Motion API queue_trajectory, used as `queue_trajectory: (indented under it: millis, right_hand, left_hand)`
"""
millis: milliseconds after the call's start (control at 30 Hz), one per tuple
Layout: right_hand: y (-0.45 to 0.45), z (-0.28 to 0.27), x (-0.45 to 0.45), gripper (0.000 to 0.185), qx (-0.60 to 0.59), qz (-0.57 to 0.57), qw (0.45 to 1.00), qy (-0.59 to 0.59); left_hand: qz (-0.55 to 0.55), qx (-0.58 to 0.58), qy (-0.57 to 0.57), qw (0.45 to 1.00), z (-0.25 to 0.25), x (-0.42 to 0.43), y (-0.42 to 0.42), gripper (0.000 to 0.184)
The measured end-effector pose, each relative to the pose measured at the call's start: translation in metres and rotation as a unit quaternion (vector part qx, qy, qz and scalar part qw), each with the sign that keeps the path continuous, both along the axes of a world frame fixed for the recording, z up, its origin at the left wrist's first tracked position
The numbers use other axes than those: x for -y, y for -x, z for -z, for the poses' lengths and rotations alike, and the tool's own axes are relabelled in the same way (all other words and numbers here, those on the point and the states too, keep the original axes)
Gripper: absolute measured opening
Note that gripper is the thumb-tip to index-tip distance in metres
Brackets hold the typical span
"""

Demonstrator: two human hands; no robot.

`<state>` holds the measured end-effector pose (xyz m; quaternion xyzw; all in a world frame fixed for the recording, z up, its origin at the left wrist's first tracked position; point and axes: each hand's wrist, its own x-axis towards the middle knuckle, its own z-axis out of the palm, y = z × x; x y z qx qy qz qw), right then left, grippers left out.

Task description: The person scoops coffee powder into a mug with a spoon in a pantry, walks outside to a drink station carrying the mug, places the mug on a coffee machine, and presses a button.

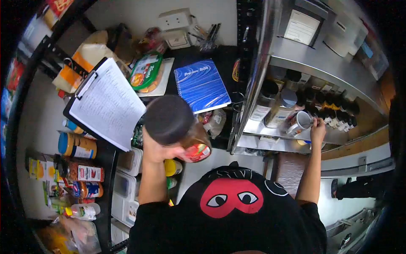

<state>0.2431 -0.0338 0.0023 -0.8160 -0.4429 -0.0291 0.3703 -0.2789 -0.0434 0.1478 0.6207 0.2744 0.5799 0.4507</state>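
A steel shelving unit [292,51] is seen on the right, and a black bench [181,55] is set against the wall ahead. Near the bench's left end, a clipboard [108,103] with a handwritten sheet is seen tilted; what it is propped on cannot be told. A blue spiral notebook [202,86] is laid flat on the bench.

In front of the notebook, a large jar [193,137] with a broad dark lid [168,118] and a red label is held up, clear of any surface, grasped by the left grip [160,149] at its side, below the lid. It would probably be fairly heavy if full, stiff-walled and somewhat slippery; whether glass or plastic is used cannot be told. It is best held around the body, not by the lid alone.

A mug [300,120] is stood on the lower steel shelf, beside small dark-capped bottles [340,116]. The right grip [318,130] is held at its handle side with fingers curled; whether the handle is grasped cannot be told. The mug should be light, rigid and possibly breakable, and is best taken by the handle.
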Motion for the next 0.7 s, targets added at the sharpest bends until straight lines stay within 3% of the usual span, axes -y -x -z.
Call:
queue_trajectory:
  millis: [67, 100, 167, 200, 233, 267, 300, 367, 433, 467, 500, 600, 667, 700]
  right_hand:
    - [-0.006, -0.005, 0.004, 0.033, 0.003, 0.002, 0.999, 0.035]
    - [0.003, -0.014, 0.009, 0.039, 0.146, 0.060, 0.986, 0.053]
    - [0.040, -0.057, 0.021, 0.046, 0.160, 0.031, 0.987, 0.010]
    - [0.055, -0.061, 0.023, 0.054, 0.044, -0.101, 0.993, -0.036]
    - [0.073, -0.065, 0.026, 0.063, -0.075, -0.229, 0.967, -0.078]
    - [0.117, -0.090, 0.040, 0.071, -0.156, -0.319, 0.933, -0.058]
    - [0.164, -0.115, 0.055, 0.080, -0.235, -0.402, 0.884, -0.036]
    - [0.212, -0.125, 0.070, 0.089, -0.212, -0.510, 0.832, -0.044]
    - [0.238, -0.132, 0.077, 0.087, -0.247, -0.524, 0.814, -0.040]
    - [0.236, -0.119, 0.080, 0.101, -0.322, -0.439, 0.839, 0.014]
    - [0.228, -0.114, 0.083, 0.094, -0.333, -0.403, 0.852, 0.035]
    - [0.212, -0.095, 0.092, 0.094, -0.335, -0.366, 0.866, -0.051]
    - [0.195, -0.081, 0.101, 0.094, -0.348, -0.339, 0.872, -0.057]
    - [0.206, -0.086, 0.104, 0.093, -0.369, -0.316, 0.856, -0.174]
  left_hand:
    - [0.005, -0.051, -0.010, 0.999, 0.011, 0.001, -0.004, 0.106]
    - [0.021, -0.055, -0.022, 0.998, 0.007, 0.002, -0.010, 0.105]
    - [0.053, -0.063, -0.046, 0.996, -0.002, 0.003, -0.031, 0.105]
    - [0.097, -0.043, -0.024, 0.994, 0.000, 0.001, -0.040, 0.105]
    - [0.141, -0.024, -0.001, 0.990, 0.004, 0.000, -0.048, 0.105]
    - [0.148, -0.057, -0.034, 0.987, 0.002, 0.000, -0.057, 0.105]
    - [0.194, -0.008, 0.021, 0.981, 0.011, -0.001, -0.067, 0.104]
    - [0.208, -0.020, -0.020, 0.978, 0.007, -0.002, -0.090, 0.106]
    - [0.258, -0.048, -0.036, 0.964, 0.003, -0.006, -0.110, 0.103]
    - [0.266, -0.057, -0.023, 0.962, 0.002, -0.005, -0.119, 0.105]
    - [0.275, -0.065, -0.010, 0.959, 0.001, -0.004, -0.127, 0.106]
    - [0.298, -0.013, -0.065, 0.952, 0.017, -0.008, -0.143, 0.114]
    - [0.294, 0.071, 0.004, 0.953, 0.042, -0.003, -0.146, 0.116]
    - [0.290, 0.111, 0.038, 0.950, 0.057, -0.002, -0.147, 0.117]
